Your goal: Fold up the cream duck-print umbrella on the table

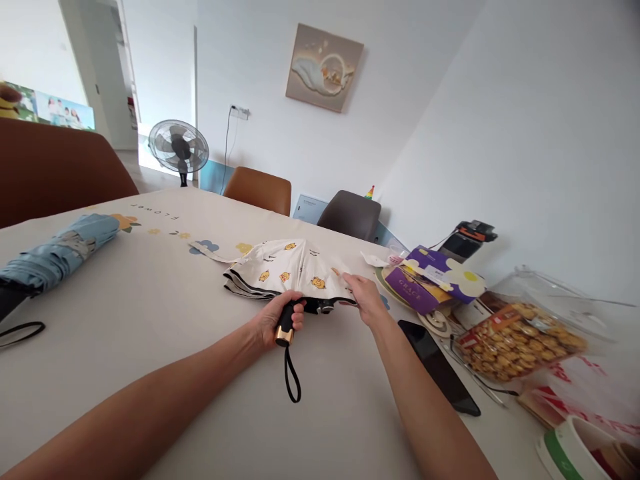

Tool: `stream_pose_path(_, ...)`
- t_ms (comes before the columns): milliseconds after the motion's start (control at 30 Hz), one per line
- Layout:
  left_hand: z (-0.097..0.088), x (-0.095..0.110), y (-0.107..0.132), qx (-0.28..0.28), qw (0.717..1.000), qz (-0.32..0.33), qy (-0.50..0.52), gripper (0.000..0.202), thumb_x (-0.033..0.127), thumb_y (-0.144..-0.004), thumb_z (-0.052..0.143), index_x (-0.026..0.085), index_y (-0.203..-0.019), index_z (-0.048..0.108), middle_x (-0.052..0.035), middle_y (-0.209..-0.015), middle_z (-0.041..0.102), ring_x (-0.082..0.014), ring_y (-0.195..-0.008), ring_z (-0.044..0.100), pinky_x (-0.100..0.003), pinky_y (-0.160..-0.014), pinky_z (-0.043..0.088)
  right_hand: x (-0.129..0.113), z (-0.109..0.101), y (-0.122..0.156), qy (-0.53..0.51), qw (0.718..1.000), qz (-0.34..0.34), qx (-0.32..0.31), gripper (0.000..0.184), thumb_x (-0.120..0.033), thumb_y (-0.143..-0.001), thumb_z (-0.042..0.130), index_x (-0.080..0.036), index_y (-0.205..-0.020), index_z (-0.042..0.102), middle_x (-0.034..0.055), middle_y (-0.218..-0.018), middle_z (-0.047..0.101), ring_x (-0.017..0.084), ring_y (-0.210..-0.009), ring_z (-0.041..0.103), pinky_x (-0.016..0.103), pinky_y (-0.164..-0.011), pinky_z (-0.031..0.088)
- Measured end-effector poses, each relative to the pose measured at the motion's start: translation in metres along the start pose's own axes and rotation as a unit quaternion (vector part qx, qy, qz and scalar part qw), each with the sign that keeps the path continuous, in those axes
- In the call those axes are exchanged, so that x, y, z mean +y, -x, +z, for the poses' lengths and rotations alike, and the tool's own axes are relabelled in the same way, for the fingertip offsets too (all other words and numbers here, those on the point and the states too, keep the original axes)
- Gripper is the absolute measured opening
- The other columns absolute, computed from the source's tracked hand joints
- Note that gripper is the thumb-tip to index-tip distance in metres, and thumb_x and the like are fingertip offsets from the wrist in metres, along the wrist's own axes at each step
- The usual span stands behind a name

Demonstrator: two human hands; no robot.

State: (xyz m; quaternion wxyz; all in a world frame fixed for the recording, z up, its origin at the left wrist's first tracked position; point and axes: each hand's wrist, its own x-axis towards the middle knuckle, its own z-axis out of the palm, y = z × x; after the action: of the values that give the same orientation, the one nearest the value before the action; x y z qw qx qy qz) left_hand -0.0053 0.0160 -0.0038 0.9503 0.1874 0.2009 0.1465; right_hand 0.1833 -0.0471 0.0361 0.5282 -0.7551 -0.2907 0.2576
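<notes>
A white folding umbrella [295, 263] with small yellow cartoon figures and black edging lies partly folded over the table, its handle toward me. My left hand [281, 317] is wrapped round its black handle with a gold-coloured band, and a black wrist loop hangs below. At the right edge of the canopy, my right hand [364, 298] pinches the fabric between thumb and fingers. A fabric strap stretches from the canopy's left side onto the tablecloth. Farther left rests a blue folded umbrella [65, 250] with a black handle, touched by neither hand.
Right of my right arm lie a black phone [440, 367], eyeglasses, a purple box [425, 277] and a bag of cookies [523, 340]. A green-and-white paper cup [570, 447] stands at the lower right. Chairs [260, 190] and a fan [179, 147] are beyond the table [210, 400].
</notes>
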Motion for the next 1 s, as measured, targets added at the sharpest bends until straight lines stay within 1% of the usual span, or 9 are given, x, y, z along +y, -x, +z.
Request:
stream_pose_path(100, -0.001, -0.001, 0.0, -0.011, 1.0, -0.009, 0.006, 0.011, 0.02, -0.076, 0.055, 0.012, -0.075, 0.047, 0.0066, -0.051, 0.037, -0.0028, -0.037, 0.036, -0.015, -0.033, 0.03, -0.016, -0.002, 0.002, -0.096, 0.994, -0.042, 0.004, 0.022, -0.036, -0.068, 0.058, -0.018, -0.082, 0.058, 0.0052, -0.075, 0.063, 0.019, -0.065, 0.06, 0.03, -0.048, 0.051)
stream_pose_path(233, -0.002, -0.002, 0.0, -0.039, 0.999, -0.015, -0.005, 0.013, 0.021, -0.074, 0.056, 0.013, -0.071, 0.046, 0.0058, -0.052, 0.039, -0.0026, -0.037, 0.036, -0.014, -0.034, 0.031, -0.046, 0.005, 0.003, -0.118, 0.986, -0.114, -0.019, 0.022, -0.039, -0.07, 0.057, -0.018, -0.075, 0.056, 0.0032, -0.071, 0.062, 0.018, -0.064, 0.059, 0.027, -0.051, 0.048)
stream_pose_path(367, -0.001, -0.002, 0.002, -0.049, 0.998, -0.031, -0.016, 0.012, 0.023, -0.073, 0.053, 0.012, -0.072, 0.046, 0.0049, -0.052, 0.04, -0.0038, -0.038, 0.036, -0.016, -0.034, 0.031, -0.081, 0.033, 0.004, -0.094, 0.977, -0.189, -0.039, 0.026, -0.038, -0.067, 0.061, -0.019, -0.058, 0.046, -0.0023, -0.055, 0.048, 0.012, -0.052, 0.049, 0.023, -0.049, 0.041)
stream_pose_path(467, 0.001, -0.002, 0.003, -0.043, 0.998, -0.039, -0.023, 0.013, 0.024, -0.072, 0.051, 0.012, -0.074, 0.046, 0.0043, -0.051, 0.041, -0.005, -0.037, 0.037, -0.016, -0.034, 0.03, -0.094, 0.062, 0.003, -0.098, 0.968, -0.219, -0.07, 0.032, -0.036, -0.067, 0.061, -0.02, -0.053, 0.038, -0.0041, -0.05, 0.04, 0.01, -0.048, 0.043, 0.022, -0.048, 0.04)
stream_pose_path(600, 0.002, -0.001, 0.003, -0.047, 0.998, -0.042, -0.024, 0.012, 0.024, -0.071, 0.049, 0.013, -0.073, 0.045, 0.0039, -0.051, 0.041, -0.006, -0.037, 0.038, -0.017, -0.035, 0.031, -0.084, 0.099, -0.002, -0.123, 0.968, -0.192, -0.11, 0.03, -0.039, -0.068, 0.059, -0.02, -0.055, 0.04, -0.0036, -0.051, 0.044, 0.011, -0.048, 0.045, 0.025, -0.05, 0.043)
stream_pose_path(700, 0.003, -0.002, 0.002, -0.052, 0.997, -0.046, -0.032, 0.011, 0.024, -0.071, 0.048, 0.013, -0.07, 0.045, 0.0028, -0.052, 0.043, -0.0064, -0.038, 0.04, -0.018, -0.036, 0.034, -0.068, 0.118, -0.003, -0.124, 0.969, -0.174, -0.121, 0.031, -0.043, -0.07, 0.056, -0.021, -0.057, 0.039, -0.0027, -0.052, 0.045, 0.013, -0.049, 0.048, 0.026, -0.049, 0.044)
stream_pose_path(800, 0.004, -0.003, 0.002, -0.051, 0.997, -0.039, -0.045, 0.011, 0.023, -0.071, 0.049, 0.013, -0.067, 0.047, 0.0009, -0.053, 0.048, -0.0064, -0.039, 0.042, -0.018, -0.037, 0.036, -0.058, 0.127, 0.0, -0.12, 0.971, -0.164, -0.123, 0.029, -0.043, -0.071, 0.054, -0.021, -0.057, 0.039, -0.002, -0.053, 0.047, 0.013, -0.049, 0.049, 0.026, -0.05, 0.046)
stream_pose_path(867, 0.005, -0.003, 0.003, -0.041, 0.997, -0.034, -0.052, 0.01, 0.021, -0.072, 0.049, 0.011, -0.069, 0.049, -0.0009, -0.056, 0.053, -0.0061, -0.039, 0.042, -0.018, -0.037, 0.036, -0.056, 0.129, 0.001, -0.115, 0.97, -0.156, -0.146, 0.027, -0.041, -0.072, 0.054, -0.021, -0.058, 0.043, -0.0018, -0.054, 0.048, 0.012, -0.048, 0.049, 0.025, -0.051, 0.046)
stream_pose_path(1000, 0.005, -0.005, 0.004, -0.035, 0.998, -0.024, -0.051, 0.011, 0.02, -0.073, 0.053, 0.01, -0.076, 0.053, -0.0054, -0.069, 0.062, -0.0049, -0.04, 0.043, -0.018, -0.038, 0.037, -0.057, 0.131, -0.003, -0.092, 0.971, -0.126, -0.179, 0.022, -0.037, -0.07, 0.056, -0.02, -0.059, 0.047, -0.0011, -0.054, 0.052, 0.013, -0.047, 0.051, 0.025, -0.048, 0.046)
